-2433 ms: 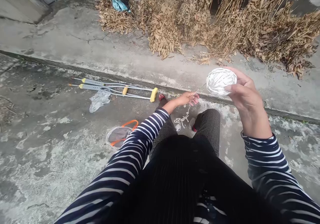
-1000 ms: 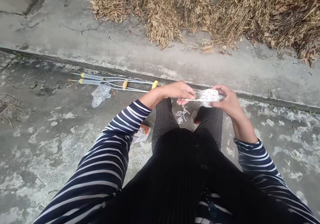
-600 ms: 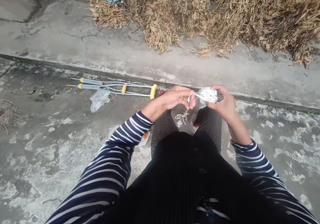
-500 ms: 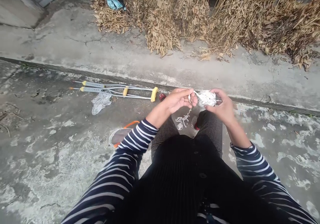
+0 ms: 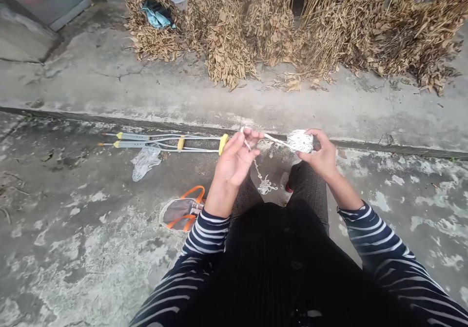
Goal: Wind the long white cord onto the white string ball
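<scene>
A white ball of cord is gripped between the thumb and fingers of my right hand. From it a white strand runs left to my left hand, whose curled fingers have the cord looped through them, palm up. Below my left hand the cord hangs down to a small loose heap on the ground between my legs.
Crutches with yellow pads lie left of my hands, beside a crumpled clear plastic bag. A grey bag with orange handles is near my left forearm. Dried plants and blue cloth rest on the raised concrete ledge.
My left hand has moved left, away from the ball, and turned more palm up. The strand between my hands is longer. More of the grey bag shows.
</scene>
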`<action>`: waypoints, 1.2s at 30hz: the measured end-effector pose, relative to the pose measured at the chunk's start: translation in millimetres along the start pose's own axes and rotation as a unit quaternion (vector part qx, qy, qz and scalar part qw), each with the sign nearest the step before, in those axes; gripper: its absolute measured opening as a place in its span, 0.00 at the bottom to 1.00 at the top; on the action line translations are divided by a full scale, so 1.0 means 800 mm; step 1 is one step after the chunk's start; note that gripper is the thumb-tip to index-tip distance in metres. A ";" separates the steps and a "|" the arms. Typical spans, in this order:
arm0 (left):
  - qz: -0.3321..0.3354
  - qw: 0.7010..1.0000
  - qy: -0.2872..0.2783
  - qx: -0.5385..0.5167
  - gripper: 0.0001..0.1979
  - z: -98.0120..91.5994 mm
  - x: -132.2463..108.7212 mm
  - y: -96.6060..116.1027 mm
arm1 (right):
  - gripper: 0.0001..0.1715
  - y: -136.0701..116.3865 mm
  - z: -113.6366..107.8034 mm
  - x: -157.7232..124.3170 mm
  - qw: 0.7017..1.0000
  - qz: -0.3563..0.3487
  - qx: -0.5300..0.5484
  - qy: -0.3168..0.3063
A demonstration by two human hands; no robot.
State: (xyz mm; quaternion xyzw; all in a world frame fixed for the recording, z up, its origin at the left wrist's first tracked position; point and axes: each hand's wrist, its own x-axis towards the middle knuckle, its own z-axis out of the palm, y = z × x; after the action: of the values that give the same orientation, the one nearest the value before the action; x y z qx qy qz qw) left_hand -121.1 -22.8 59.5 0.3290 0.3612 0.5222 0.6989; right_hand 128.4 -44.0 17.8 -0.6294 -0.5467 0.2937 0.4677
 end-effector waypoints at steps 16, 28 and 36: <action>-0.120 0.990 0.039 0.058 0.08 -0.024 0.131 -0.075 | 0.36 -0.025 -0.008 -0.035 0.978 -0.003 0.132 -0.163; 0.076 0.919 -0.168 0.347 0.22 -0.024 0.124 -0.122 | 0.32 -0.017 -0.015 -0.010 0.963 0.078 0.222 -0.128; 0.027 0.930 -0.272 0.245 0.16 0.010 0.127 -0.113 | 0.38 -0.036 -0.037 -0.001 0.957 0.093 0.218 -0.166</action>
State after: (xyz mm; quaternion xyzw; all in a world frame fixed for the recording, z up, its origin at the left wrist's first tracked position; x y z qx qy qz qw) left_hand -50.4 53.7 -28.5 0.6289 0.2648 0.3267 0.6539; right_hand 142.5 -54.0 55.7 -0.5026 -0.4780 0.5487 0.4667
